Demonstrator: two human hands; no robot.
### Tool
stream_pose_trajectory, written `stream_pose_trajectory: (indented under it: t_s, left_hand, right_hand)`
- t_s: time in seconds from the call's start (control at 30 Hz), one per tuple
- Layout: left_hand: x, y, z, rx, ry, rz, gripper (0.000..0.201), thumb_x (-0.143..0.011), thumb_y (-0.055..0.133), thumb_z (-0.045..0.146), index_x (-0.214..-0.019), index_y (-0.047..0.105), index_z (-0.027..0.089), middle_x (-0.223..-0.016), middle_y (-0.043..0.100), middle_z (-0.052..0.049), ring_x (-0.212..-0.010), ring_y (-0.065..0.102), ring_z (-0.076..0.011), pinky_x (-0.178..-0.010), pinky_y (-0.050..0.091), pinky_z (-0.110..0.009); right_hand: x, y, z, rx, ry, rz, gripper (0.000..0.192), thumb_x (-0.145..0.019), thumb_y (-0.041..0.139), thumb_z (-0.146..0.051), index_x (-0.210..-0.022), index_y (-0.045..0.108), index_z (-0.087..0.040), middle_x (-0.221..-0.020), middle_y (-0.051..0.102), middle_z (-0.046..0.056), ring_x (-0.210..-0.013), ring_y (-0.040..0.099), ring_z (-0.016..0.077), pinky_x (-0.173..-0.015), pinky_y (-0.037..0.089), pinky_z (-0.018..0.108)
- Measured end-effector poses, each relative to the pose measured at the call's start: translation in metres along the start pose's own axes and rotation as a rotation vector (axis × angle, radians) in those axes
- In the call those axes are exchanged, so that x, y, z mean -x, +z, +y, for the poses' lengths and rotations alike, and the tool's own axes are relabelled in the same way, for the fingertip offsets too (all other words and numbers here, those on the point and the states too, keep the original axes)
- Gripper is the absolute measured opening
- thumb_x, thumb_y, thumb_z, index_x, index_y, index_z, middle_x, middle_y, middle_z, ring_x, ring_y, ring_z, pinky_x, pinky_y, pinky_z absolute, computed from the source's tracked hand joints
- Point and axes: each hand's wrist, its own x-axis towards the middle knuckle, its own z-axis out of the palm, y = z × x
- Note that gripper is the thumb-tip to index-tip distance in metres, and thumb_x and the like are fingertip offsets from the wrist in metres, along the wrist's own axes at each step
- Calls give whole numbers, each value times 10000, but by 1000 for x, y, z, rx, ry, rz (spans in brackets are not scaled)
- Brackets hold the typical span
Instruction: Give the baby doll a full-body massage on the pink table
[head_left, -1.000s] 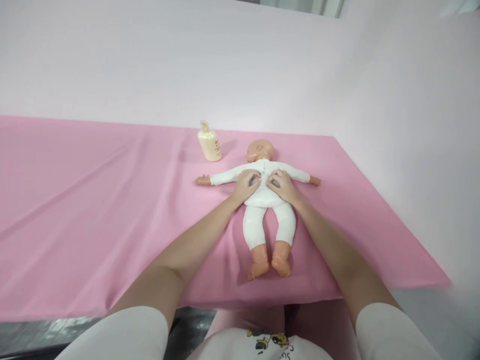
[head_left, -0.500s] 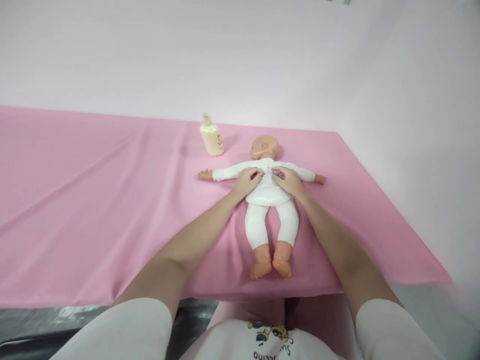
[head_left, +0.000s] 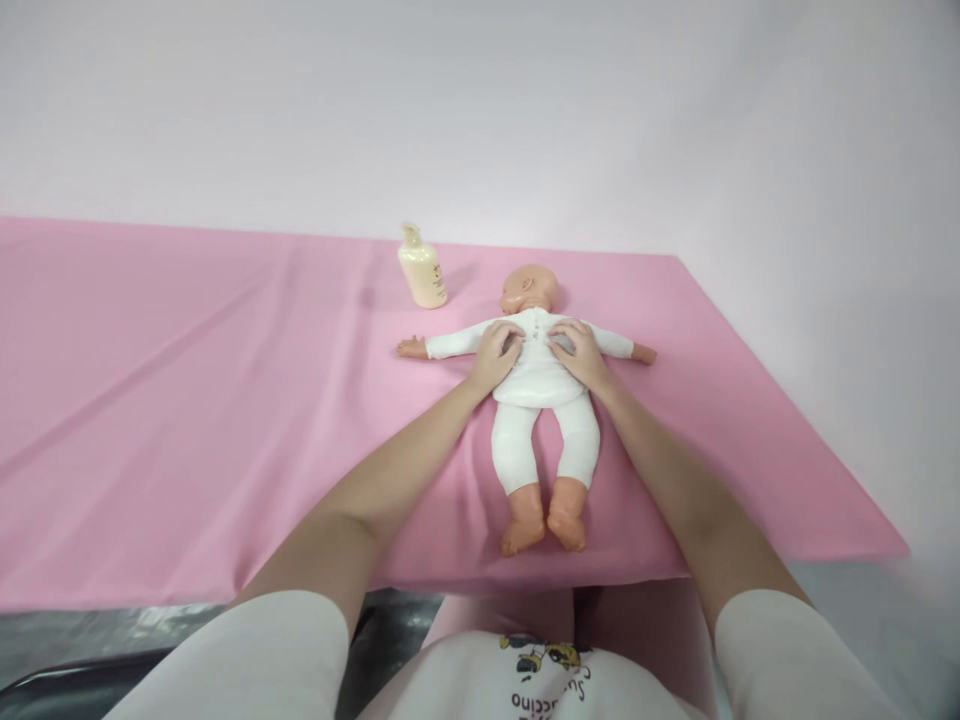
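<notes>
A baby doll (head_left: pixel 534 375) in a white long-sleeved top and white trousers lies flat, arms spread and head turned to the left. On the left part of its torso rests my left hand (head_left: pixel 498 355), fingers curved, thumb apart from them, holding nothing. My right hand (head_left: pixel 578 352) lies on the opposite part of the torso in much the same shape, open and without anything in it. Between the two hands, small fastenings (head_left: pixel 535 328) run down from the neckline.
A cream pump bottle (head_left: pixel 424 275) stands upright to the left of the doll's head. The pink cloth (head_left: pixel 187 400) covers the table, with wrinkles on its left part. Behind the table rises a white wall (head_left: pixel 450 110).
Both hands have drawn apart from the fastenings toward the sides of the torso, and their fingers have spread. The doll and bottle look unmoved; the view shifted slightly.
</notes>
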Motion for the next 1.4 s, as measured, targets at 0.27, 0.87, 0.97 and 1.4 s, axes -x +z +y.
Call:
stream_pose_trajectory:
  t_s: [0.27,0.87,0.97,1.4]
  left_hand:
    - [0,3,-15,-34,37,-88,364,-877,504,291,-1217,593,195,-1455,489,-109,-1374,413,-258,-1163,295,-485]
    - [7,-13,18,-96,271,-241,230,-868,446,306,-886,660,223,-1011,706,-73,-1007,620,-218,-966,444,-429]
    - [5,-14,21,-44,336,-346,196,-828,496,367,-836,635,228,-1012,688,-87,-994,604,-236,-952,449,-428]
    - [2,-1,13,-13,208,-209,148,-827,584,338,-900,629,218,-1056,643,-86,-1036,592,-216,-973,461,-410]
  right_hand:
    - [0,2,6,-8,21,-55,307,-870,555,-259,-1165,628,-215,-1258,626,83,-1221,520,236,-1100,340,439]
    - [7,-8,-30,76,-221,-216,213,-920,489,-335,-784,596,-212,-803,635,49,-801,562,192,-801,440,335]
    - [7,-8,-32,2,-229,-263,187,-861,538,-330,-711,532,-218,-711,568,19,-702,522,169,-696,424,306]
    - [4,2,-19,-4,-97,-80,139,-824,612,-252,-708,541,-224,-861,597,42,-902,555,208,-886,444,367]
